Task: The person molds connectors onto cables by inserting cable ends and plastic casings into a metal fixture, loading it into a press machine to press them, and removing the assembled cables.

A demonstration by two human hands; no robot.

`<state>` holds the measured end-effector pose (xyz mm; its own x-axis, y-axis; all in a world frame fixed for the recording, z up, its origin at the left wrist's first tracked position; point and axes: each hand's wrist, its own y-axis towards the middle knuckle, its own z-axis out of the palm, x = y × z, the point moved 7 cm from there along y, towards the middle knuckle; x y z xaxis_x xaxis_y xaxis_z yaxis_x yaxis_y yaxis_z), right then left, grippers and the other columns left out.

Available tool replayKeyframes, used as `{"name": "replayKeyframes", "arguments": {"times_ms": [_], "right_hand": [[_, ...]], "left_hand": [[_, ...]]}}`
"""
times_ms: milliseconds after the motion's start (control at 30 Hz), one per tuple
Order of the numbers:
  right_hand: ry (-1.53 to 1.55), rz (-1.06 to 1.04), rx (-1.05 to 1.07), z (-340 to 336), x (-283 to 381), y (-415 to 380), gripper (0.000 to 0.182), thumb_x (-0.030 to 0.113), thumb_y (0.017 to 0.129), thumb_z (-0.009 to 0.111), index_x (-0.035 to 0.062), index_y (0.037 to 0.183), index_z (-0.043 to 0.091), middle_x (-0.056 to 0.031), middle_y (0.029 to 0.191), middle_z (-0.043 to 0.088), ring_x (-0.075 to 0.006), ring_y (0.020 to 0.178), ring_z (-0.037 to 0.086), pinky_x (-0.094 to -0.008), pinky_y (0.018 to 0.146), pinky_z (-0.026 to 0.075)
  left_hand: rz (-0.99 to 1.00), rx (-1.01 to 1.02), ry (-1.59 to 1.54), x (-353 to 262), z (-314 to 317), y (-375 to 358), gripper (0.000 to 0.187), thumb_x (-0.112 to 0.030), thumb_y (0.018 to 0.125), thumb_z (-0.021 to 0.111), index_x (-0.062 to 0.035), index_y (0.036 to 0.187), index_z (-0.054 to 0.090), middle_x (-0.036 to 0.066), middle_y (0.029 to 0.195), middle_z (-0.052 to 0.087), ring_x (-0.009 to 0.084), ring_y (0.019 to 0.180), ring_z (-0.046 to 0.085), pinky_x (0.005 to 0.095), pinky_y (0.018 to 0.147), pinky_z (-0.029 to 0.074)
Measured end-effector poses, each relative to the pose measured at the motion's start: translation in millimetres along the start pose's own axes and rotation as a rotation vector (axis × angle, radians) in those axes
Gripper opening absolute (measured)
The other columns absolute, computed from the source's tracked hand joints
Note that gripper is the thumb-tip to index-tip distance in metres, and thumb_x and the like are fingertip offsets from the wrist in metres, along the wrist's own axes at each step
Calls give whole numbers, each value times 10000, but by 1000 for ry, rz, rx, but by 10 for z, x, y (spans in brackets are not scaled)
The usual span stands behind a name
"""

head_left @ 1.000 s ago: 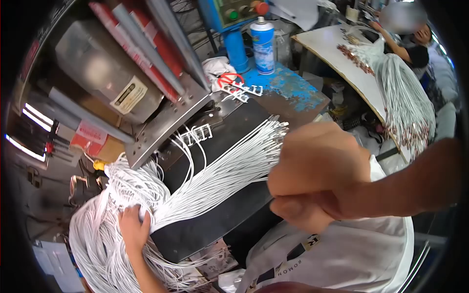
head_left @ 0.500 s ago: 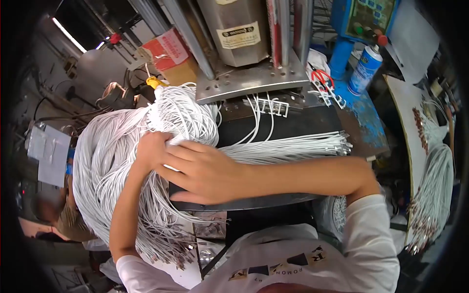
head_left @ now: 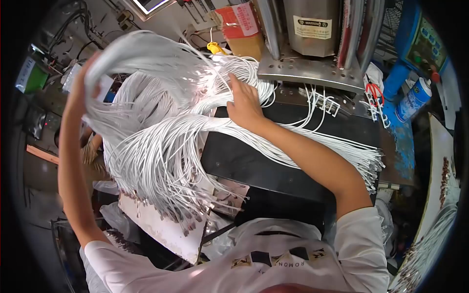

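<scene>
A thick bundle of white cables (head_left: 146,46) arches up at the left, blurred by motion. My left hand (head_left: 90,80) is raised at the bundle's outer end, closed on it and partly hidden by the strands. My right hand (head_left: 245,102) is over the black work surface (head_left: 249,156), its fingers closed around a white cable strand group near the coiled pile. Below that hand, another long row of white cables (head_left: 288,151) lies across the surface, its tipped ends at the right. More loose cable ends (head_left: 185,215) hang over the near left edge.
Behind the surface stands a metal press (head_left: 312,68) with steel posts. A red and brown box (head_left: 242,29) is beside it. To the right are a blue control box (head_left: 425,44), a spray can (head_left: 414,100) and red-handled cutters (head_left: 375,93). Further cables (head_left: 435,234) lie at far right.
My left hand has swung up and out to the left, lifting a bundle of cables. My right hand has moved away from it, toward the coiled pile. The camera view has shifted left.
</scene>
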<state>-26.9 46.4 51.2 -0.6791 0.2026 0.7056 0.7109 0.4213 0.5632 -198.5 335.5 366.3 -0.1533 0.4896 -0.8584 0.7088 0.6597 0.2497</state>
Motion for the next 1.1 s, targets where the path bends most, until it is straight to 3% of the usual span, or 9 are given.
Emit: {"name": "replayKeyframes", "arguments": {"times_ms": [200, 400, 567, 633, 733, 767, 833, 967, 1100], "right_hand": [[-22, -51, -13, 43, 23, -18, 704, -101, 859, 554, 49, 1536, 426, -88, 1185, 674, -312, 1190, 580, -451, 1057, 385], [-215, -373, 78, 131, 255, -116, 539, -57, 857, 570, 149, 1342, 683, -58, 1148, 677, -274, 1180, 575, -423, 1042, 374], [-166, -733, 343, 249, 578, -254, 418, 8, 841, 630, 165, 1210, 750, -44, 1072, 662, -255, 1021, 609, -400, 931, 412], [-84, -742, 303, 156, 701, -277, 333, 74, 864, 679, 160, 1177, 753, -52, 1008, 639, -247, 939, 619, -401, 887, 428], [10, -752, 279, 55, 755, -275, 233, 132, 904, 694, 144, 1130, 750, -55, 985, 628, -244, 883, 620, -395, 836, 437], [-29, -752, 262, 63, 725, -254, 220, 137, 899, 696, 134, 1113, 747, -50, 967, 625, -241, 871, 619, -391, 827, 438], [-101, -718, 212, 74, 600, -270, 197, 146, 889, 701, 116, 1079, 742, -41, 930, 619, -234, 849, 618, -382, 808, 439], [-90, -697, 164, 159, 526, -320, 81, 184, 861, 681, 120, 907, 700, -38, 847, 608, -240, 822, 627, -387, 787, 460], [27, -937, 163, 217, 651, -419, 77, 177, 789, 683, 121, 764, 637, -39, 811, 605, -241, 774, 622, -388, 776, 472]], "left_hand": [[14, -396, -38, -336, -2207, 294, 420, -527, 1014, 590, -142, 1106, 729, 2, 745, 598, 127, 569, 515, 264, 486, 375], [104, -731, 1001, -1328, -3157, 360, 594, -619, 1005, 524, -82, 1155, 730, 126, 911, 667, 255, 802, 616, 364, 685, 457], [261, -639, 1614, -1641, -2187, 901, 740, -696, 998, 469, -33, 1196, 731, 229, 1050, 725, 362, 996, 699, 447, 852, 526], [360, -490, 1634, -1245, -1458, 1138, 798, -726, 995, 447, -13, 1212, 731, 271, 1105, 748, 405, 1074, 733, 481, 918, 553], [520, -381, 1478, -96, -342, 1203, 899, -782, 989, 379, 14, 927, 791, 262, 908, 756, 442, 924, 747, 519, 850, 557], [268, -193, 1524, 504, -6, 1218, 817, -720, 1002, 401, -5, 1062, 792, 300, 1065, 739, 430, 1076, 723, 534, 959, 535], [218, -330, 1429, 1118, 512, 902, 887, -755, 1002, 318, -10, 1049, 797, 280, 1060, 751, 470, 1076, 710, 549, 956, 533], [133, -127, 1404, 1074, 537, 983, 806, -676, 1026, 388, 38, 1159, 738, 285, 1190, 718, 473, 1167, 658, 539, 1001, 500], [900, -313, 1190, 945, 952, 593, 470, -344, 977, 661, 17, 1277, 634, 232, 1249, 679, 440, 1194, 615, 520, 1033, 470]]}}
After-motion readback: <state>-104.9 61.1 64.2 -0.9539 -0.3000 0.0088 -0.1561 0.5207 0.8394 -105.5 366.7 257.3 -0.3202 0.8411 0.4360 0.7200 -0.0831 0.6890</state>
